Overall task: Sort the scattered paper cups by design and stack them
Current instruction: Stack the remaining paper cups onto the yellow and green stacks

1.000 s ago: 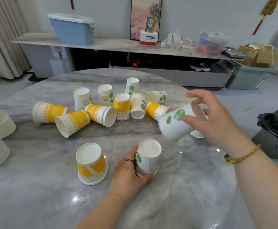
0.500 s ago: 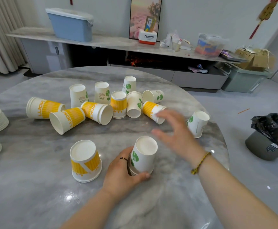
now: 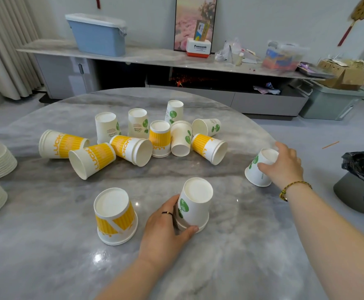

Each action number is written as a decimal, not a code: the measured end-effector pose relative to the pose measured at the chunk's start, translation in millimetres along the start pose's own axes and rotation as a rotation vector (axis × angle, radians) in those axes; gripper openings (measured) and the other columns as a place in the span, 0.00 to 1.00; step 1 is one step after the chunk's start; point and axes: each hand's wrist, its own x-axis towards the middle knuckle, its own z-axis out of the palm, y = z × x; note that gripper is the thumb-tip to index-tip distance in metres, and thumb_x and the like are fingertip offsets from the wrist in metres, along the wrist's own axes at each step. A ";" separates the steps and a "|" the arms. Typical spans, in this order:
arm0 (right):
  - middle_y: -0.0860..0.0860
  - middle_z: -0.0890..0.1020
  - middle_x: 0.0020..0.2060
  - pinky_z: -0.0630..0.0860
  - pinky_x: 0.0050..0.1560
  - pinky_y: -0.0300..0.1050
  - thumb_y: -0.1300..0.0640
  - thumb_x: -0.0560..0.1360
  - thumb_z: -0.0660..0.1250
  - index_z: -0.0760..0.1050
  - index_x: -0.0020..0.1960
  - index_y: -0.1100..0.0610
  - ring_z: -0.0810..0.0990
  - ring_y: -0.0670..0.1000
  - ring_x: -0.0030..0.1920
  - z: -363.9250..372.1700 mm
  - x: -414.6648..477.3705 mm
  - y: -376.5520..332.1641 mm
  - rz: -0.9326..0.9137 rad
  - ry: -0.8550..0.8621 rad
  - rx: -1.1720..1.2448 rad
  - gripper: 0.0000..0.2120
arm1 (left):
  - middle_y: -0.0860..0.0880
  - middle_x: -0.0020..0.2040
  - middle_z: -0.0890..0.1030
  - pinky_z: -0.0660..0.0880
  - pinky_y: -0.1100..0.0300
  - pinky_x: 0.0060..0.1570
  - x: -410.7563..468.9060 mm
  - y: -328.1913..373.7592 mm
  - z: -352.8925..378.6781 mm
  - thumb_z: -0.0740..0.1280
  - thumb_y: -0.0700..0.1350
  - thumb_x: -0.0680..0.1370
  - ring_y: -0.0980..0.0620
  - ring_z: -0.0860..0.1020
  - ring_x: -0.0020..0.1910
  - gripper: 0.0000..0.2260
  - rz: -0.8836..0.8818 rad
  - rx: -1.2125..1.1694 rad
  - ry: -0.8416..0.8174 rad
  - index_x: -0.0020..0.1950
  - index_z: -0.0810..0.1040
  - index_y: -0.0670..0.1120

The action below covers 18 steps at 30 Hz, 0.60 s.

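Now, left hand: your left hand (image 3: 166, 232) wraps the upside-down green-leaf stack (image 3: 195, 204) near the table's (image 3: 231, 256) front
Right hand: your right hand (image 3: 285, 165) grips a lone inverted green-leaf cup (image 3: 256, 172) near the right edge
Yellow stack: yellow stack (image 3: 115, 215) stands just left of the green one
Scattered cups: scattered cups (image 3: 133, 137) lie mixed farther back

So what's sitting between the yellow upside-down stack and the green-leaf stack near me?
Only the left hand, seen in the head view, gripping the green-leaf stack; beside the yellow stack just bare table.
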 end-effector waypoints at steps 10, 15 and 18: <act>0.54 0.72 0.57 0.72 0.50 0.41 0.61 0.67 0.69 0.64 0.63 0.57 0.72 0.53 0.55 -35.3 -32.3 -35.5 -0.117 0.121 0.550 0.26 | 0.52 0.66 0.72 0.65 0.63 0.64 1.0 -4.5 1.0 0.71 0.47 0.69 0.53 0.70 0.64 0.30 -0.010 -0.014 0.047 0.68 0.62 0.51; 0.44 0.73 0.46 0.72 0.37 0.24 0.67 0.68 0.69 0.66 0.49 0.45 0.73 0.41 0.45 -54.5 -94.8 -83.3 -0.447 -0.262 0.751 0.21 | 0.55 0.64 0.67 0.56 0.71 0.61 -8.5 -4.4 -5.0 0.67 0.47 0.73 0.55 0.65 0.67 0.28 0.007 -0.015 0.068 0.69 0.59 0.48; 0.49 0.71 0.53 0.68 0.48 0.33 0.62 0.64 0.72 0.65 0.49 0.41 0.70 0.48 0.53 -35.0 -114.0 -97.1 -0.540 -0.325 0.549 0.24 | 0.61 0.59 0.61 0.52 0.77 0.59 -27.5 -9.9 -19.4 0.66 0.47 0.73 0.62 0.61 0.64 0.26 0.085 0.008 0.038 0.68 0.59 0.52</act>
